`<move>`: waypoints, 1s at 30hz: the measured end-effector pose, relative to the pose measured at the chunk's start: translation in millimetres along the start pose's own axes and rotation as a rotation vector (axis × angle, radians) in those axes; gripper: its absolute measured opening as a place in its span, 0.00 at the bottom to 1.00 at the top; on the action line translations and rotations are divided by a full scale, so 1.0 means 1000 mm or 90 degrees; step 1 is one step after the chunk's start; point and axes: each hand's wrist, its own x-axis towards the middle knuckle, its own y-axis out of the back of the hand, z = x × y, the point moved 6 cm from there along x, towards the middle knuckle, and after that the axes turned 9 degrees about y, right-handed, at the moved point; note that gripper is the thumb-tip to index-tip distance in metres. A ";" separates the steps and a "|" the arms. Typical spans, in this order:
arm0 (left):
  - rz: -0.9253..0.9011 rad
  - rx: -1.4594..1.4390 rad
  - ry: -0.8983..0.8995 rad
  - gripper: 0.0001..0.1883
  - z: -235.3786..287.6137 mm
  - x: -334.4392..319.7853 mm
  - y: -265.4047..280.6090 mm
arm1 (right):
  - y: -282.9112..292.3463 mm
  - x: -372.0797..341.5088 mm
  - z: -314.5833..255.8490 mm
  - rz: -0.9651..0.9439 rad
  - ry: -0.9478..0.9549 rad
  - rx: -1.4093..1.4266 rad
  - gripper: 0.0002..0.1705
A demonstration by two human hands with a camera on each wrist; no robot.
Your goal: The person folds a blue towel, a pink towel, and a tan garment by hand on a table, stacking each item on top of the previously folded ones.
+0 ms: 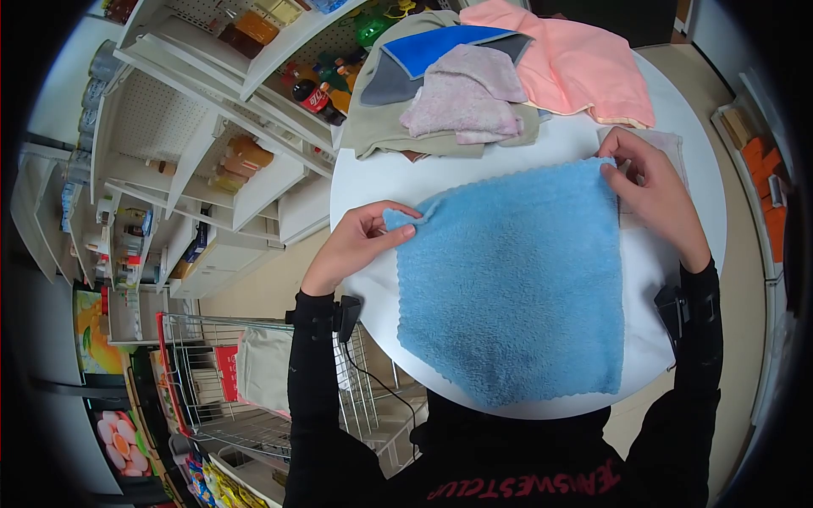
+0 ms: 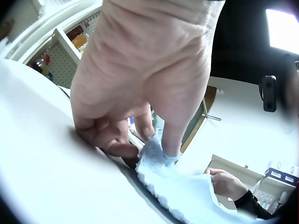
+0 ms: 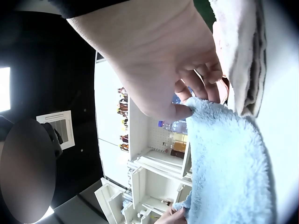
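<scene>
A fluffy light-blue towel (image 1: 517,279) with a scalloped edge lies spread over the round white table, its near edge reaching the table's front rim. My left hand (image 1: 360,241) pinches its far left corner, which is bunched and folded between thumb and fingers. At the far right corner, my right hand (image 1: 648,178) pinches the towel between thumb and forefinger. The left wrist view shows the left hand (image 2: 145,79) gripping the bunched fluffy edge from above. In the right wrist view, the right hand (image 3: 159,60) holds the other corner, thumb on the pile.
At the back of the table (image 1: 360,182) lie a pinkish-white cloth (image 1: 466,93), a blue and grey cloth (image 1: 457,46), an olive cloth (image 1: 373,127) and a pink cloth (image 1: 584,68). A folded pale cloth (image 1: 669,157) sits behind my right hand. Shelves (image 1: 161,118) and a shopping cart (image 1: 203,364) stand left.
</scene>
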 end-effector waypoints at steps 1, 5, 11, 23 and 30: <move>-0.008 0.031 0.015 0.13 0.000 -0.002 -0.001 | 0.000 0.000 0.001 0.004 0.002 0.003 0.04; 0.001 -0.037 -0.056 0.14 -0.002 0.001 -0.004 | -0.003 0.001 0.006 -0.006 0.045 0.003 0.04; 0.011 -0.100 -0.117 0.15 -0.002 0.001 -0.012 | -0.007 0.002 0.002 -0.067 0.042 -0.053 0.06; 0.047 -0.104 -0.095 0.16 -0.016 0.001 -0.011 | -0.003 0.001 0.007 -0.050 0.002 -0.043 0.08; 0.072 0.005 -0.099 0.17 -0.004 0.000 -0.012 | 0.000 0.001 0.012 -0.033 0.011 -0.047 0.08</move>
